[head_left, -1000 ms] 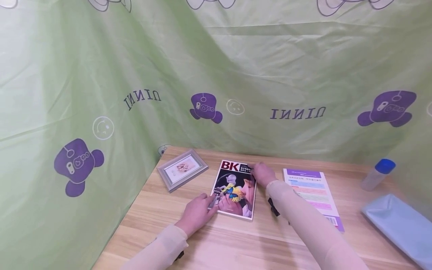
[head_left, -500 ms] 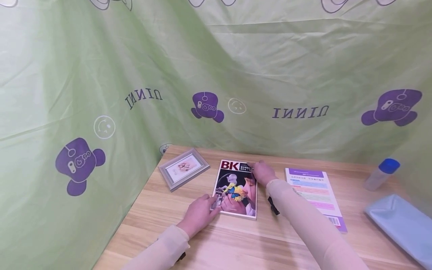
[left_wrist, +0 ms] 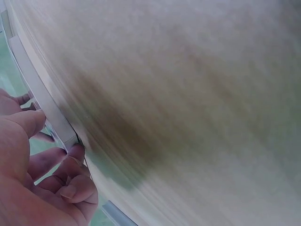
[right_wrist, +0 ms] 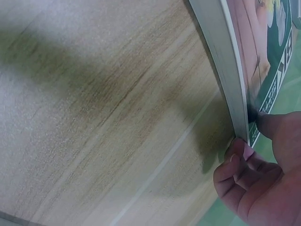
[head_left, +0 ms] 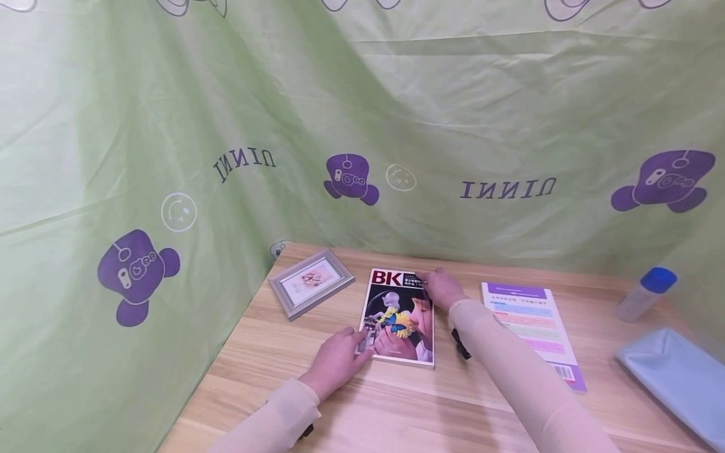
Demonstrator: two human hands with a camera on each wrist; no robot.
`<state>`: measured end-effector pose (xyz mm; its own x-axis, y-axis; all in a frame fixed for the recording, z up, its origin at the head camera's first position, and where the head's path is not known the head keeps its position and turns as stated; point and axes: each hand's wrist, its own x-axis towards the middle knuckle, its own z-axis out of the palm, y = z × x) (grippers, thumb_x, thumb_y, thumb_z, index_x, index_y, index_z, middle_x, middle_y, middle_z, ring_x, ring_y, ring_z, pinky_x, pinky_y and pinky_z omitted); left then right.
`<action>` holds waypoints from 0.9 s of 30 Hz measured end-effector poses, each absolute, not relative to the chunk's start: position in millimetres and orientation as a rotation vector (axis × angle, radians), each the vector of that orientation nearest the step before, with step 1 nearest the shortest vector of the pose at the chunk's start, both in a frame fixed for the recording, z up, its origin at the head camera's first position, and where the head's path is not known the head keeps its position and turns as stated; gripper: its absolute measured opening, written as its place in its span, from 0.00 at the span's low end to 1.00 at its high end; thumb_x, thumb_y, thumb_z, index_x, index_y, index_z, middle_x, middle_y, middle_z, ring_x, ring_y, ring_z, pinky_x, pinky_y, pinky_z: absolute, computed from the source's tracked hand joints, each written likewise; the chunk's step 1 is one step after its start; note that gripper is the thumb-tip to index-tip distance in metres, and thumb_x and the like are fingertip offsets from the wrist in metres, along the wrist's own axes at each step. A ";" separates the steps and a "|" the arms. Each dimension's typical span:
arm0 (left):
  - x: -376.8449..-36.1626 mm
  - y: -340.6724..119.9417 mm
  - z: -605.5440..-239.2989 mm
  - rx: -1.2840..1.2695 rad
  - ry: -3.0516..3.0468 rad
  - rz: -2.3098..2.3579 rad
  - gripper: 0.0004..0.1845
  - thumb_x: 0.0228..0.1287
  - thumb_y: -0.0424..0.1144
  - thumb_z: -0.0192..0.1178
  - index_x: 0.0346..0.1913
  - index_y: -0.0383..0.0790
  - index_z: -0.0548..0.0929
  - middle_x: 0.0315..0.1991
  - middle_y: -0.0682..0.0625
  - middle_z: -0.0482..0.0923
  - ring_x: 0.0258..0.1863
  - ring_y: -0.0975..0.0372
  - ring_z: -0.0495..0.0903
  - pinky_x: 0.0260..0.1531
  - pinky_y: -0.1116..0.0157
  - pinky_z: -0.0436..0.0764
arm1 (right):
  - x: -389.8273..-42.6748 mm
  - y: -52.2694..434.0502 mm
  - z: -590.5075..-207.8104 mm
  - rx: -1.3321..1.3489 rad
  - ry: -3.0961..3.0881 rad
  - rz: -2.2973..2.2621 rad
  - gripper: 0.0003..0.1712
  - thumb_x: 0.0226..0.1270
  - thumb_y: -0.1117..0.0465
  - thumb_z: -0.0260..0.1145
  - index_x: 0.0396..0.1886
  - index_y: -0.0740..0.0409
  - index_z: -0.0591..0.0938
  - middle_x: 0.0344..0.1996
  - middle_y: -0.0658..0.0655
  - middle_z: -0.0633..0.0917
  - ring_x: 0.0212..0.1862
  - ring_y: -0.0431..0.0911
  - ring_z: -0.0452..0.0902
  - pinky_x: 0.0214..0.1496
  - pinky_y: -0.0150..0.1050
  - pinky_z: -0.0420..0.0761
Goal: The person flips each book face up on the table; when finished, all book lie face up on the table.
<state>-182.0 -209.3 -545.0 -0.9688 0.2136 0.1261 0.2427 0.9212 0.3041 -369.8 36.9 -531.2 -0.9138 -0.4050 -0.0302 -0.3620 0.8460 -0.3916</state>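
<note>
I am looking down at the magazine (head_left: 399, 318) lying flat on the wooden table (head_left: 396, 409), its long axis running near to far, tilted slightly. I am holding it at two opposite corners. My left hand (head_left: 335, 365) is resting at the near left corner, fingers curled against the edge; the left wrist view is showing the fingertips (left_wrist: 75, 153) touching the page edges, thumb on top. My right hand (head_left: 443, 288) is pinching the far right corner, thumb on the cover and fingers tucked under the edge, as the right wrist view is showing (right_wrist: 256, 183). So the magazine is sitting between my hands, along a diagonal from the near left grip to the far right one. Neither hand is clearly nearer its middle. A picture frame (head_left: 311, 282) is lying just to the far left, a purple booklet (head_left: 532, 327) to the right, both apart from the magazine.
</note>
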 end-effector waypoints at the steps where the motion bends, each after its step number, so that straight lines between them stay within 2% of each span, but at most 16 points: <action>1: -182.2 -209.3 -545.3 -0.357 -2.990 -0.486 0.26 0.69 0.50 0.69 0.61 0.34 0.85 0.42 0.44 0.84 0.31 0.60 0.80 0.35 0.59 0.84 | -370.2 37.1 -531.9 -0.609 2.913 -0.580 0.23 0.80 0.62 0.57 0.71 0.52 0.80 0.53 0.74 0.78 0.52 0.66 0.81 0.53 0.61 0.83; 7: -182.7 -209.4 -547.0 -0.350 -2.989 -0.484 0.27 0.69 0.50 0.69 0.62 0.34 0.84 0.44 0.42 0.85 0.35 0.56 0.84 0.39 0.56 0.85 | -370.0 38.5 -533.1 -0.611 2.918 -0.565 0.24 0.80 0.62 0.59 0.72 0.51 0.79 0.53 0.74 0.78 0.53 0.66 0.80 0.54 0.62 0.83; 11: -183.6 -210.1 -548.5 -0.340 -2.988 -0.484 0.28 0.70 0.51 0.68 0.63 0.35 0.83 0.48 0.40 0.86 0.41 0.51 0.86 0.44 0.53 0.86 | -369.4 38.9 -532.5 -0.618 2.916 -0.565 0.25 0.79 0.62 0.60 0.73 0.51 0.78 0.53 0.75 0.77 0.52 0.67 0.80 0.54 0.63 0.82; 14: -185.0 -207.7 -549.2 -0.333 -2.990 -0.474 0.29 0.70 0.52 0.67 0.64 0.36 0.82 0.51 0.40 0.85 0.45 0.50 0.86 0.47 0.51 0.86 | -369.4 43.2 -534.3 -0.647 2.925 -0.530 0.25 0.80 0.61 0.59 0.73 0.51 0.78 0.51 0.74 0.77 0.47 0.65 0.81 0.50 0.62 0.84; 18: -186.0 -203.5 -549.9 -0.336 -2.970 -0.468 0.28 0.68 0.51 0.68 0.64 0.36 0.81 0.48 0.42 0.82 0.40 0.54 0.83 0.41 0.54 0.86 | -367.8 50.7 -533.3 -0.719 2.943 -0.488 0.25 0.80 0.58 0.61 0.73 0.54 0.78 0.52 0.74 0.80 0.50 0.65 0.82 0.50 0.62 0.84; 22: -187.4 -199.8 -549.7 -0.348 -2.919 -0.469 0.26 0.66 0.48 0.69 0.61 0.35 0.82 0.44 0.47 0.74 0.38 0.59 0.74 0.35 0.59 0.83 | -366.6 57.5 -527.9 -0.766 2.944 -0.545 0.25 0.78 0.58 0.65 0.71 0.58 0.79 0.58 0.72 0.83 0.59 0.67 0.80 0.59 0.63 0.80; 27: -190.4 -192.7 -550.8 -0.400 -2.860 -0.442 0.23 0.65 0.45 0.70 0.58 0.35 0.84 0.48 0.47 0.75 0.43 0.57 0.75 0.42 0.57 0.84 | -365.4 67.8 -524.5 -0.827 2.965 -0.603 0.22 0.75 0.61 0.66 0.65 0.60 0.83 0.56 0.68 0.85 0.57 0.64 0.82 0.59 0.60 0.81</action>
<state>-190.4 -192.7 -550.8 -0.9387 0.2318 0.2551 0.2981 0.9177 0.2627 -365.4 67.8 -524.5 -0.8610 -0.4993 0.0965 -0.4973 0.7872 -0.3646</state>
